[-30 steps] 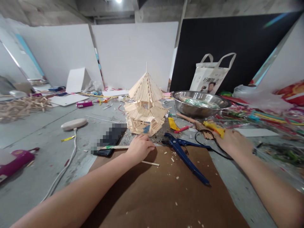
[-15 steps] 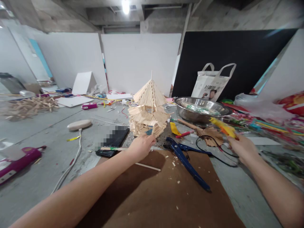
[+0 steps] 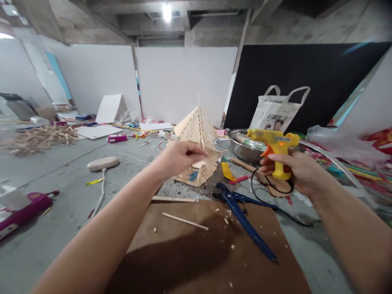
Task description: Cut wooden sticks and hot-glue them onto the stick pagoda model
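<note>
My right hand (image 3: 301,171) is wrapped around a yellow glue gun (image 3: 283,143) with an orange trigger, held up with its nozzle pointing left. My left hand (image 3: 182,157) is closed in a pinch in front of the model pavilion (image 3: 196,126) built of thin wooden sticks. Whatever those fingers hold, if anything, is too small to make out. Part of the model's middle tier is hidden behind the hand. Below lie a wooden stick (image 3: 185,221) on the brown board (image 3: 183,253) and another stick (image 3: 173,199) along its far edge.
Blue-handled cutters (image 3: 245,222) lie on the board's right side. A metal bowl (image 3: 241,149) stands behind the glue gun, beside a white bag (image 3: 274,112). At left are a pile of sticks (image 3: 43,139), a white corded puck (image 3: 103,163) and a purple power strip (image 3: 29,208).
My left hand has risen from the model's base to its middle. My right hand has lifted the glue gun and brought it left, turning it sideways.
</note>
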A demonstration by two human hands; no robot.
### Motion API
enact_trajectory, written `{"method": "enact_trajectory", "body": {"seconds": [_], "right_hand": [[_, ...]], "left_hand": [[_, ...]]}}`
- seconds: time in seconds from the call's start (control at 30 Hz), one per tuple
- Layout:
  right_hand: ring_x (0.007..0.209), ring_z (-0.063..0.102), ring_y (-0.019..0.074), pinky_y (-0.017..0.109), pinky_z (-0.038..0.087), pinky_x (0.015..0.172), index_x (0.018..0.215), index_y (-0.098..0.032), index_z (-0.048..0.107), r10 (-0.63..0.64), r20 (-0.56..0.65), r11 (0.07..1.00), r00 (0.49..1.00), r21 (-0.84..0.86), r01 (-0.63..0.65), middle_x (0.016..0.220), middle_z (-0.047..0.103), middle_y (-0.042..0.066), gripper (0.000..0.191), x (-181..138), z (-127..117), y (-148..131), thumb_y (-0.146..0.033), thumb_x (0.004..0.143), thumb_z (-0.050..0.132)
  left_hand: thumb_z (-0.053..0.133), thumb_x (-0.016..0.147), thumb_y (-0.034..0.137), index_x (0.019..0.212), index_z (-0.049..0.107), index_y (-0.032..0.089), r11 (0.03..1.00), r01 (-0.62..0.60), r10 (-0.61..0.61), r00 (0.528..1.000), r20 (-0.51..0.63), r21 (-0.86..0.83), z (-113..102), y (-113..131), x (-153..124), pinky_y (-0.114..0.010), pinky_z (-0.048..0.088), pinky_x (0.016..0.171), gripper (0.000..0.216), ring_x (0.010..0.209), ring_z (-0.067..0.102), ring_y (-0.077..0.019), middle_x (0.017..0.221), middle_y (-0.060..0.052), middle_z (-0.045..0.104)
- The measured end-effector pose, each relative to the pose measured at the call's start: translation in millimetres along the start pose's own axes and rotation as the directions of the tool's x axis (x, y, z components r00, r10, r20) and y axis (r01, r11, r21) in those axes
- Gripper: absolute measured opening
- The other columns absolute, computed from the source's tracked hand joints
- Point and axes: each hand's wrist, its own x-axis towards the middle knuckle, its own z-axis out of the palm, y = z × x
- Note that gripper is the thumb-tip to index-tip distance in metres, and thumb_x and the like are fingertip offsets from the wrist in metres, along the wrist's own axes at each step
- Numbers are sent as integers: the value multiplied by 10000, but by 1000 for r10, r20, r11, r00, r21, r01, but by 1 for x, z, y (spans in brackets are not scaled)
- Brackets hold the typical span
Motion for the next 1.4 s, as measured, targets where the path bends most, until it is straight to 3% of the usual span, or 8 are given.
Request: {"method": "enact_trajectory", "body": {"seconds": [0.1,0.2,0.4,0.6,0.7,0.87,1.07,1.4], "right_hand": [[511,542,106,230,425,514,882,-120,495,-102,44,994,994,-45,104,655,561,30,212,2,16,-16,-263,726,504],[447,508,92,227,409,485,875,-96,521,-226,91,970,970,-75,233,554,531,1,224,6,33,-26,-253,714,525],[411,468,62,225,377,396,819,-182,548,-345,162,938,924,30,345,784,584,22,189,11,49,-26,-299,677,587],[353,435,91,227,337,345,706,-200,516,-265,152,959,952,-58,276,431,495,-26,242,4,45,-24,-441,722,505],[342,437,99,232,343,351,684,-200,508,-233,171,959,957,-123,255,373,477,-30,275,2,46,-25,-468,731,475],[324,444,85,222,340,327,714,-203,513,-220,168,962,961,-128,243,450,509,-41,245,0,49,-26,-447,713,500],[331,443,57,211,351,306,723,-207,521,-204,184,974,962,-61,218,649,582,-9,238,-3,53,-26,-441,686,538],[334,437,55,198,344,298,694,-200,528,-211,156,973,965,-58,222,599,541,-28,243,-1,54,-21,-443,697,537]], "left_hand": [[508,725,240,905,625,122,998,-20,11,987,-160,-51,-18,10,13,-218,398,573,246,597,501,-70,672,-17,587],[520,715,205,858,630,114,989,-80,46,965,-258,-125,-21,13,26,-193,370,511,202,523,460,-43,630,-6,558],[545,698,249,679,603,122,971,-74,-29,908,-418,-227,-7,-9,37,-180,317,412,141,431,409,-29,550,-4,535],[534,706,285,610,530,142,974,-57,-50,891,-452,-221,-7,-19,35,-186,292,378,173,361,399,-37,408,32,455],[564,677,307,566,487,151,978,-66,-35,883,-468,-197,-4,-19,37,-185,253,364,206,346,350,-27,391,55,399],[615,620,296,570,508,147,987,-68,-12,873,-488,-147,4,-19,40,-188,256,405,190,420,335,-31,466,50,410],[584,643,332,535,541,143,987,-10,-71,871,-487,-162,10,-17,41,-211,233,423,222,422,272,-43,442,54,360],[571,654,342,541,571,149,996,27,-65,862,-503,-83,16,-17,42,-211,233,425,224,422,301,-50,424,53,372]]}}
